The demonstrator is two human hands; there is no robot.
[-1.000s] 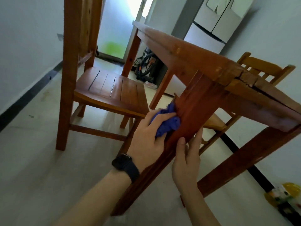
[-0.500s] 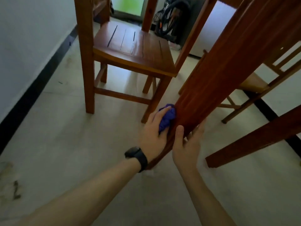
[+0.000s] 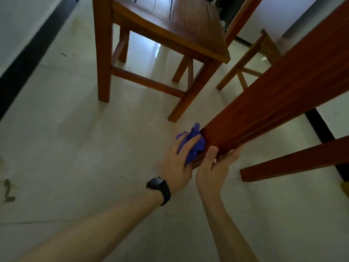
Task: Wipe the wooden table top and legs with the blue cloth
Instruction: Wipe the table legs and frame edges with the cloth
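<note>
No readable text, label, brand, number or sign shows anywhere in the view; the dark face of the black wristwatch is blank.

We see two bare forearms, sleeveless to the frame's edge. On our left wrist sits a black watch with a dark rectangular face and a plain black band. Our left hand and right hand wear no rings or gloves.
</note>
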